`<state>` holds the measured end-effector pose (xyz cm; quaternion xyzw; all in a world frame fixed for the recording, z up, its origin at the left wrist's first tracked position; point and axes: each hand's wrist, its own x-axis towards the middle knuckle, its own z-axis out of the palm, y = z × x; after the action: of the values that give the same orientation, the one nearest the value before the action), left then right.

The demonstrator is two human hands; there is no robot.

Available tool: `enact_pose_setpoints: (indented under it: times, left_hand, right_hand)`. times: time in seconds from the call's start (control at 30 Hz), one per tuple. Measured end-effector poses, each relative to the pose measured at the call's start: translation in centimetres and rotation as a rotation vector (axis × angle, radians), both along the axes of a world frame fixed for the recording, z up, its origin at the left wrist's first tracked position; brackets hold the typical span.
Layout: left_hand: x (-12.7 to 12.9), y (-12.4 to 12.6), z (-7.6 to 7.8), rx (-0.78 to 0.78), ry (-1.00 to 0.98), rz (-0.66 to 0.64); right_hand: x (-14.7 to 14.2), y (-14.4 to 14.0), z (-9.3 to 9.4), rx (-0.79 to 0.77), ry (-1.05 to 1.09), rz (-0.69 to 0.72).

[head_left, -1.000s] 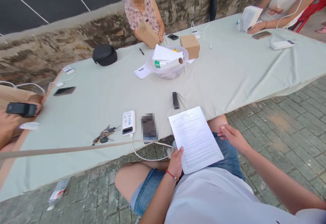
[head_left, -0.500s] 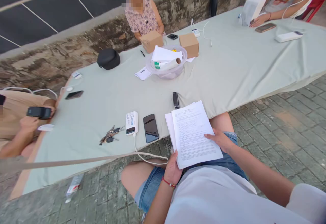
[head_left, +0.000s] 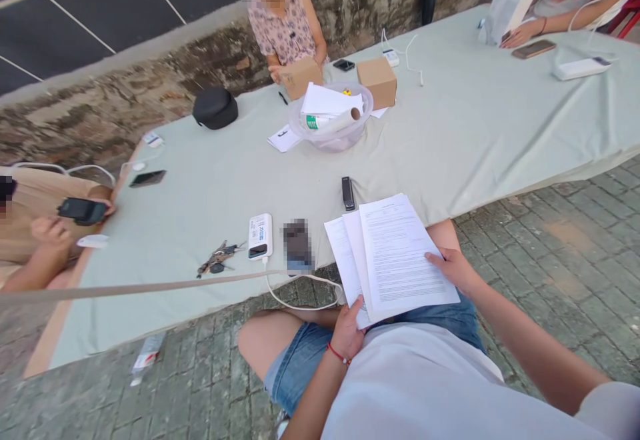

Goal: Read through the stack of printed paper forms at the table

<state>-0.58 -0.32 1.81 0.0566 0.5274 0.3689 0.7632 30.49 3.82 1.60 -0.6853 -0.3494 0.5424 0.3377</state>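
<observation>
I sit at the near edge of a table covered with a pale green cloth (head_left: 210, 187), with a stack of printed sheets (head_left: 395, 253) over my lap. My left hand (head_left: 350, 330) grips the lower left corner of the stack. My right hand (head_left: 453, 270) holds the right edge of the top sheet, which is fanned to the right so that two sheets under it show. On the table just beyond the papers lie a phone (head_left: 298, 247), a white power bank (head_left: 260, 235) with a cable, a bunch of keys (head_left: 216, 260) and a small black device (head_left: 347, 193).
A clear bowl (head_left: 333, 140) with papers and a roll stands mid-table, with two cardboard boxes (head_left: 377, 82) behind. A black case (head_left: 215, 107) lies far left. Three other people sit around the table: one opposite, one far right, one at left holding a black device (head_left: 81, 210).
My right hand has come onto the papers and slid the top sheet to the right, fanning the stack. The view has shifted slightly.
</observation>
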Motion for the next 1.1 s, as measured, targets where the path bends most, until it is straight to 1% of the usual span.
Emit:
enact_pose_setpoints:
  times: [0.1, 0.17, 0.27, 0.33, 0.4, 0.47, 0.5, 0.53, 0.63, 0.7, 0.77, 0.83, 0.93, 1.03, 1.1]
  left_hand:
    - [-0.2, -0.2, -0.1, -0.058, 0.03, -0.024]
    - [-0.4, -0.3, 0.0, -0.055, 0.006, -0.029]
    - [-0.5, -0.4, 0.1, -0.01, -0.008, -0.004]
    - [-0.5, -0.4, 0.2, 0.017, 0.03, 0.012]
    - [-0.6, -0.5, 0.3, 0.039, 0.063, 0.022]
    - [-0.6, -0.6, 0.2, 0.055, 0.083, 0.035]
    - [-0.7, -0.6, 0.1, 0.056, 0.093, 0.039]
    - [-0.7, -0.6, 0.0, 0.055, 0.104, 0.042]
    - [-0.7, -0.5, -0.5, 0.038, 0.122, 0.063]
    - [-0.7, -0.4, -0.7, 0.01, 0.099, 0.099]
    - [-0.7, -0.3, -0.8, -0.018, 0.06, 0.132]
    - [-0.7, -0.2, -0.8, -0.012, 0.032, 0.129]
    - [-0.7, -0.2, -0.8, 0.048, 0.014, 0.081]
    - [-0.7, -0.4, -0.8, 0.077, 0.02, 0.066]
    - [-0.7, -0.5, -0.9, 0.082, 0.038, 0.054]
  right_hand:
    - [0.5, -0.5, 0.3, -0.013, 0.085, -0.03]
    - [-0.1, -0.8, 0.5, -0.033, 0.121, -0.006]
    - [-1.9, -0.7, 0.8, -0.06, 0.167, 0.049]
    - [-2.8, -0.5, 0.8, -0.029, 0.144, 0.054]
    - [-3.2, -0.1, 0.6, 0.019, 0.028, 0.031]
    - [-3.1, 0.2, 0.2, 0.037, -0.092, 0.008]
    - [-2.9, 0.3, 0.1, 0.036, -0.108, 0.006]
    - [-2.7, 0.3, -0.1, 0.035, -0.085, 0.009]
    - [-2.1, 0.1, -0.3, 0.028, 0.082, 0.008]
    - [-1.6, -0.2, -0.3, 0.013, 0.158, -0.037]
    - [-1.2, -0.4, -0.3, 0.003, 0.191, -0.094]
    - [-0.9, -0.4, -0.3, 0.0, 0.205, -0.125]
    - [-0.9, -0.4, -0.4, 0.006, 0.219, -0.11]
    - [-1.2, -0.3, -0.6, -0.019, 0.231, -0.063]
    - [-1.1, 0.0, -0.9, -0.043, 0.18, -0.05]
